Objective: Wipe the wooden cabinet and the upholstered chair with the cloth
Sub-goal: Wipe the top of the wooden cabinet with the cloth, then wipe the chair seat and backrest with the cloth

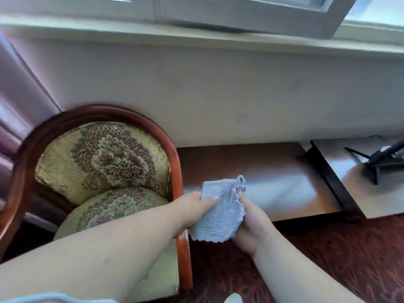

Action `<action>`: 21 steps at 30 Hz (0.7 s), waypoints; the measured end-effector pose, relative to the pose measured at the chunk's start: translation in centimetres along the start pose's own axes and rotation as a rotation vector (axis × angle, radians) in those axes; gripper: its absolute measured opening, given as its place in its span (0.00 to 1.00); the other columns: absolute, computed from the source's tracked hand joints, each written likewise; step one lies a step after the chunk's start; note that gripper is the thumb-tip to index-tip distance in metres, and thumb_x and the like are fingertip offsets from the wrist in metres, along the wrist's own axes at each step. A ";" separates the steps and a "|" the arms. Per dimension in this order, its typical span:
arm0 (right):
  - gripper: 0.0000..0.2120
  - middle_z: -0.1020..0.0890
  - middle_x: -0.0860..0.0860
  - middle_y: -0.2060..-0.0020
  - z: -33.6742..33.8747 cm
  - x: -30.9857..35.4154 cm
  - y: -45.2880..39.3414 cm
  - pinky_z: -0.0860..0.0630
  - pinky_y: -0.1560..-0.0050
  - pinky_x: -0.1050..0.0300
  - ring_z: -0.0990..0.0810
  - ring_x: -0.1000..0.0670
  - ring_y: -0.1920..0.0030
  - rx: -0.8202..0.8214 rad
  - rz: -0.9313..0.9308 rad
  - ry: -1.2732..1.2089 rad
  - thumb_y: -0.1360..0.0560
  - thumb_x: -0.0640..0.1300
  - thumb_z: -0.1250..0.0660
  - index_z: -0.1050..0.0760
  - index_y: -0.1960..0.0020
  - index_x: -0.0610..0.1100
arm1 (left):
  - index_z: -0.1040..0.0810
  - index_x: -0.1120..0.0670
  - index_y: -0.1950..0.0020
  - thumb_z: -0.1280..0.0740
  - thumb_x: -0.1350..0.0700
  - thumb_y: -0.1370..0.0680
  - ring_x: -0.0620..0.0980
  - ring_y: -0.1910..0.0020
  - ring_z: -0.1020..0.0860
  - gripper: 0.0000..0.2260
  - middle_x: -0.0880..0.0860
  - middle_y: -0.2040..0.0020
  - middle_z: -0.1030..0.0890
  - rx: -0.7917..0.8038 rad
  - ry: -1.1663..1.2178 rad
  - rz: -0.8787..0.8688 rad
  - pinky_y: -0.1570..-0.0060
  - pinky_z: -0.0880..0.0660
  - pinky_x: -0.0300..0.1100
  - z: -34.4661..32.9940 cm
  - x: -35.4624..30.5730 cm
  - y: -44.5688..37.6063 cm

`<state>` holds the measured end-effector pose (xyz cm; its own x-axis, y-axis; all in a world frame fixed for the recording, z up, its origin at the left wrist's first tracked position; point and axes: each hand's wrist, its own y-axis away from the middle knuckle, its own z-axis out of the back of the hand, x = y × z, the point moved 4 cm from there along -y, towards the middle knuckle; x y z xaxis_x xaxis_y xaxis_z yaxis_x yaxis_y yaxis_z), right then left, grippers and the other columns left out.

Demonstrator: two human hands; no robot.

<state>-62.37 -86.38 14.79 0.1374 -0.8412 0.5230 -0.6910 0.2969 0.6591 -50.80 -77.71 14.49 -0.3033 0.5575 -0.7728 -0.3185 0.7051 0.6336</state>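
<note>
A pale blue fluffy cloth (pixel 219 212) hangs between both hands, in the air over the gap between chair and cabinet. My left hand (pixel 192 209) grips its left edge with the thumb on top. My right hand (pixel 251 221) holds its right edge from below. The upholstered chair (pixel 102 162) stands at the left, with floral yellow fabric and a curved red-brown wooden frame. The low wooden cabinet (pixel 273 171) with a glossy brown top sits to the right of the chair, against the wall.
A second low wooden unit (pixel 354 178) stands at the right with a black stand (pixel 382 160) on it. A white wall and window sill (pixel 196 33) run behind. Dark red patterned carpet (pixel 338 248) covers the floor. A purple curtain (pixel 15 101) hangs at the far left.
</note>
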 end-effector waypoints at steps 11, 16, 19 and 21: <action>0.17 0.19 0.33 0.43 -5.6 -4.9 0.2 0.25 0.41 0.35 0.19 0.35 0.44 0.271 -0.236 0.300 0.25 0.43 0.33 0.21 0.40 0.34 | 0.24 0.46 0.52 0.29 0.47 0.27 0.44 0.57 0.17 0.08 0.47 0.55 0.16 -0.469 0.040 -0.071 0.53 0.20 0.44 5.1 5.6 8.0; 0.12 0.15 0.35 0.56 -5.6 -11.0 -0.5 0.18 0.65 0.46 0.14 0.38 0.60 0.109 -0.436 0.284 0.24 0.40 0.37 0.21 0.48 0.32 | 0.24 0.49 0.49 0.30 0.48 0.25 0.36 0.62 0.21 0.08 0.48 0.55 0.17 -0.503 -0.009 -0.003 0.68 0.28 0.26 6.4 11.1 10.8; 0.13 0.15 0.35 0.59 -6.2 -13.3 -1.2 0.19 0.69 0.46 0.14 0.37 0.62 0.037 -0.464 0.264 0.21 0.41 0.39 0.24 0.46 0.32 | 0.25 0.47 0.48 0.31 0.48 0.24 0.36 0.63 0.20 0.08 0.46 0.55 0.18 -0.460 0.049 0.023 0.71 0.27 0.28 8.6 13.8 11.6; 0.13 0.15 0.35 0.57 -6.8 -14.7 -2.3 0.18 0.68 0.46 0.14 0.37 0.61 -0.005 -0.476 0.243 0.21 0.41 0.40 0.25 0.44 0.32 | 0.25 0.49 0.44 0.31 0.50 0.24 0.44 0.61 0.19 0.10 0.51 0.53 0.19 -0.410 0.136 0.074 0.67 0.23 0.38 10.4 16.1 11.8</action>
<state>-57.96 -71.59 9.31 0.5956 -0.7547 0.2751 -0.5088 -0.0894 0.8562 -50.07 -55.86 9.12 -0.4451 0.5178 -0.7306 -0.6134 0.4181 0.6700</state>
